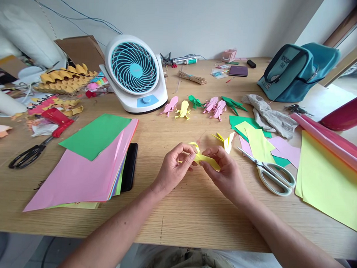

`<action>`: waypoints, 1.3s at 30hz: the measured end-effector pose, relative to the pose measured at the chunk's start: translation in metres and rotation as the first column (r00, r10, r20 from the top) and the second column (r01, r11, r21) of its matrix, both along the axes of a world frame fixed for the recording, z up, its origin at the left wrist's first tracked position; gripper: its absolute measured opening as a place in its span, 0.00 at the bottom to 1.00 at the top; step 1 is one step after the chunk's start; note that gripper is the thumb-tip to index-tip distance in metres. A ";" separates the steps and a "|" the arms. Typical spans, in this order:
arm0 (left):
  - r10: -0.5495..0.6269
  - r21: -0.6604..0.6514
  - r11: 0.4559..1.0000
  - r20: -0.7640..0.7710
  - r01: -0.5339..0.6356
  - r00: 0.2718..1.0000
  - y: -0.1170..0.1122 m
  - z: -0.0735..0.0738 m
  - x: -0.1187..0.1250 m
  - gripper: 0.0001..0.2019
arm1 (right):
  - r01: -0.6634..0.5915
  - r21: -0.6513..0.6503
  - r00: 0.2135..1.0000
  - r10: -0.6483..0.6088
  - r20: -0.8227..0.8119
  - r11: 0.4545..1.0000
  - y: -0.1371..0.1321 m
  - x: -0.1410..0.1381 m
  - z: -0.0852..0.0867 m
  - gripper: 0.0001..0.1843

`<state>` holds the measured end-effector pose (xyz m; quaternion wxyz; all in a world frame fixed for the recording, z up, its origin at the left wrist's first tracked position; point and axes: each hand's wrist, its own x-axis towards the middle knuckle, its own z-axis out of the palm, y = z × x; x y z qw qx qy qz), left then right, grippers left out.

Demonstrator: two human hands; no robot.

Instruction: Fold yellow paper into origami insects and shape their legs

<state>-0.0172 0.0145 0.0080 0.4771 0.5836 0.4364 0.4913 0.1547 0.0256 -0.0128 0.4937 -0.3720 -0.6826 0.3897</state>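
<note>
The yellow paper piece [211, 162], partly shaped and seemingly unfinished, sits above the middle of the bench [169, 223], pinched in the grip of the left hand [177, 165] and the right hand [225, 169]. Just beyond lies a yellow folded shape [228, 143]; farther, 6 apparently finished paper figures [183, 109].

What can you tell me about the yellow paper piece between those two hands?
The yellow paper piece looks like thin, folded paper. Its broader part extends rightward, slanting slightly toward the person; a slim strip rises near the left fingertips. The left hand and right hand both pinch it between thumb and fingers, over the wood-look table. Fingers hide some of it, so its full shape can't be told.
</note>
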 end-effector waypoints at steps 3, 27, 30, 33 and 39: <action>0.002 0.109 0.994 -0.109 0.010 0.994 0.001 -0.003 -0.003 0.08 | 0.039 0.089 0.992 -0.049 0.119 0.995 -0.001 0.003 0.005 0.06; 0.093 -0.258 0.965 0.144 -0.054 0.985 0.004 -0.007 0.008 0.16 | 0.053 -0.103 0.983 -0.070 -0.167 0.993 0.005 -0.004 0.002 0.09; 0.085 -0.249 0.967 0.159 -0.044 0.984 0.003 -0.007 0.009 0.16 | 0.002 -0.145 0.979 -0.032 -0.202 0.989 0.003 -0.007 0.000 0.10; 0.123 -0.253 0.965 0.190 -0.073 0.974 0.003 -0.007 0.009 0.16 | -0.060 -0.211 0.975 0.012 -0.222 0.976 0.001 -0.010 -0.002 0.11; 0.170 -0.269 0.957 0.234 -0.104 0.957 0.002 -0.006 0.008 0.13 | -0.058 -0.178 0.993 0.037 -0.115 0.982 -0.003 -0.009 0.003 0.07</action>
